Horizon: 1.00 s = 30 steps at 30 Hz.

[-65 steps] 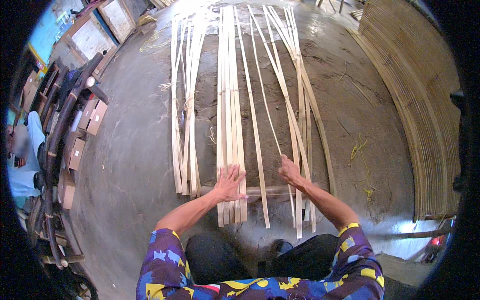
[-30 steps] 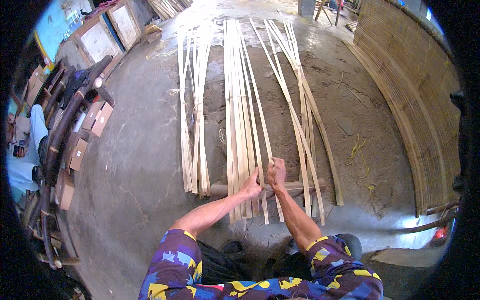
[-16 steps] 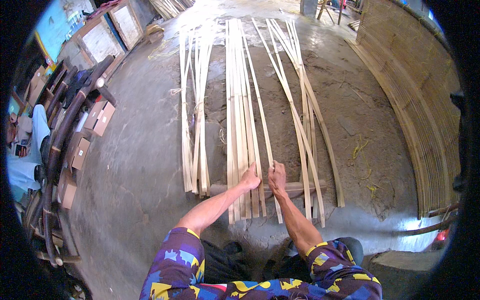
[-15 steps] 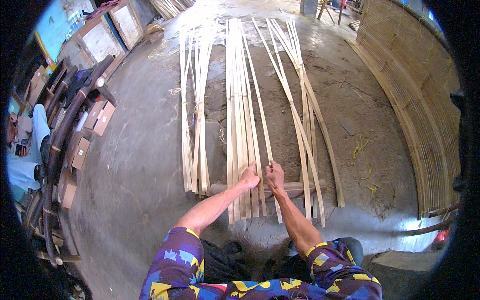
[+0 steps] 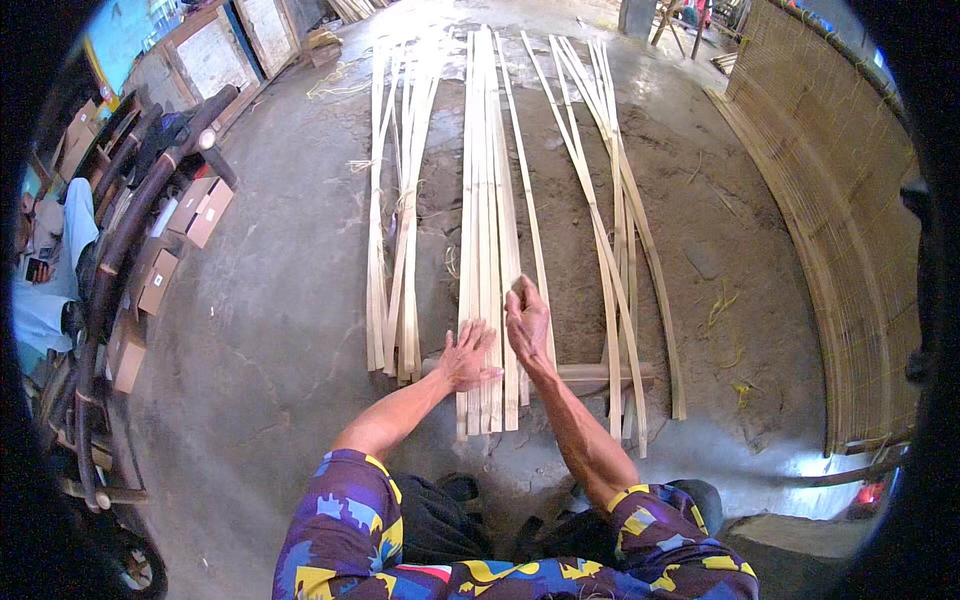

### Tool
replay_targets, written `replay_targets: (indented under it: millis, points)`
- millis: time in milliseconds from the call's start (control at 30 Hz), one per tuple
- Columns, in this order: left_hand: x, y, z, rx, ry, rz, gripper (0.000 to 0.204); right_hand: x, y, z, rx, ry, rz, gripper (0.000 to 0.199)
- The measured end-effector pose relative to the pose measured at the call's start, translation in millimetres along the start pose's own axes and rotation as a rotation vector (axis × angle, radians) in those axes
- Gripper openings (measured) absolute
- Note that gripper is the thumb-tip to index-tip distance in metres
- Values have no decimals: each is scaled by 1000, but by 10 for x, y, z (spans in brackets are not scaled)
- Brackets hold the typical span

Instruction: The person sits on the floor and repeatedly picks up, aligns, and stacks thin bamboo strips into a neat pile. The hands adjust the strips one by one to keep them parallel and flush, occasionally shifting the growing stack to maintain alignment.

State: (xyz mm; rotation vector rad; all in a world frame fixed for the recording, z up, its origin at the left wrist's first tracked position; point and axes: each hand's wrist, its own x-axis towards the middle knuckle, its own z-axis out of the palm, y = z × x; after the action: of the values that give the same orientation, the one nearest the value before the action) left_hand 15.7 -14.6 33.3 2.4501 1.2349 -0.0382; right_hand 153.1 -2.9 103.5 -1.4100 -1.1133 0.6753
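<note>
On the gray floor point(image 5: 270, 280), resting the left hand point(image 5: 467, 357) flat, fingers spread wide, on the middle bunch of long pale strips point(image 5: 485, 220), not gripping any. Just to the right, holding the right hand point(image 5: 528, 318) curled up by the edge of the same bunch, but not being able to tell if pinching a strip or only touching. Under the strips, seeing a brown bar point(image 5: 585, 373) lying across. To the left, seeing a loose bunch point(image 5: 376, 330) lying near; to the right, seeing some crossed strips point(image 5: 597, 215) lying on the floor too
</note>
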Motion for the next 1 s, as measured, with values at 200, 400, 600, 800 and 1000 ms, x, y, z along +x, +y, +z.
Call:
replay_targets:
  millis: [200, 400, 600, 800, 1000]
  points:
    - [230, -304, 306, -106, 439, 0, 63, -70, 479, 413, -101, -71, 172, 15]
    - [354, -574, 265, -619, 346, -601, 49, -252, 675, 647, 208, -167, 466, 16]
    - [302, -515, 104, -737, 231, -622, 29, -556, 637, 642, 284, -184, 507, 37]
    - [323, -405, 109, -1112, 371, -764, 25, -639, 787, 714, 121, -126, 333, 51]
    - [262, -444, 205, -1101, 503, -812, 20, -467, 739, 577, 203, -235, 513, 51]
